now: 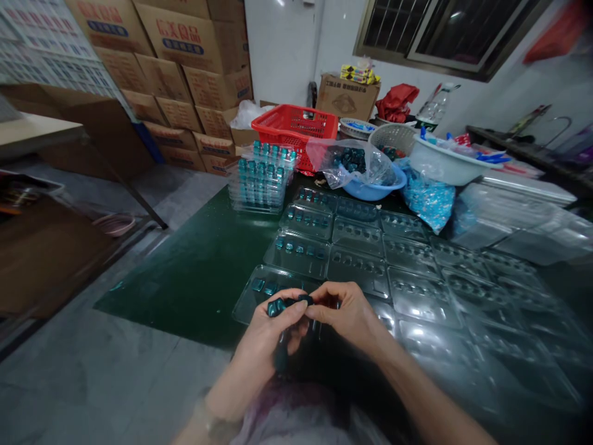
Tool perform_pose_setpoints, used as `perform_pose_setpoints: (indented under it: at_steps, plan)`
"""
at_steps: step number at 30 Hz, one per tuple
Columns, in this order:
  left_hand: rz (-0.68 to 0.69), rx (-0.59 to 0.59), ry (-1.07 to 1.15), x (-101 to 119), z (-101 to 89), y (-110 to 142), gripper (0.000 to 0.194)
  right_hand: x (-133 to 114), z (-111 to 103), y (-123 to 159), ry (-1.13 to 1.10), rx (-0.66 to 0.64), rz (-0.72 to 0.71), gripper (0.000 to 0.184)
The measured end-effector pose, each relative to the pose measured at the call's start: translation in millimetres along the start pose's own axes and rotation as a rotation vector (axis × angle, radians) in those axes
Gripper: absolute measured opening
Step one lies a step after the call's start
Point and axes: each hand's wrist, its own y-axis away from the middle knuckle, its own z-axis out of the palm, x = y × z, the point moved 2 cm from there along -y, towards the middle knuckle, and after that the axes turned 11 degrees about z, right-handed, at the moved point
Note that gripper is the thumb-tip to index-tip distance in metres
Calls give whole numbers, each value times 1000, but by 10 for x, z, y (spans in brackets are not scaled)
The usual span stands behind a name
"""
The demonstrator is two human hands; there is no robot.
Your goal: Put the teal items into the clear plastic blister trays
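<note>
Just over the near tray (245, 304) on the worktop (194, 272), the left hand (266, 337) curls its fingers around dark teal pieces (277, 307) while the right hand (349, 313) pinches closed at one, seemingly sorting or separating them, which calls for light, precise fingertip control next.

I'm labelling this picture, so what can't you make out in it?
Head view: full shape of the teal pieces in the left hand, partly covered by its fingers.
Head view: bottom of the blue basin, hidden by the plastic bag and contents.
Head view: the red thing at top right, too blurred to name.
</note>
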Motion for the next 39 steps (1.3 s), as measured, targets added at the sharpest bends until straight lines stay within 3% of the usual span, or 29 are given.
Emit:
perform_pose_setpoints:
  at_steps: [8,12,16,25,28,33,36,39]
  plan:
    - [101,10,-200,-17,-20,4,34,76,-38,-24,-65,-157,77,17]
    - [168,26,-327,-18,-46,13,32,35,-21,35,11,-108,63,20]
    - [178,3,-299,-4,-65,3,28,-29,20,117,92,-117,-29,16]
    - [165,-22,-345,-60,-73,42,25,101,48,86,71,-102,26,14]
    - [221,-17,-470,-31,-46,61,26,108,96,98,114,-18,5,17]
    - [316,39,-609,-34,-11,63,20,104,217,160,298,248,-86,17]
    - [243,99,-467,-97,-22,45,20,85,272,232,427,380,-175,11]
    - [140,70,-263,-123,-24,34,22,64,272,297,441,363,-231,9]
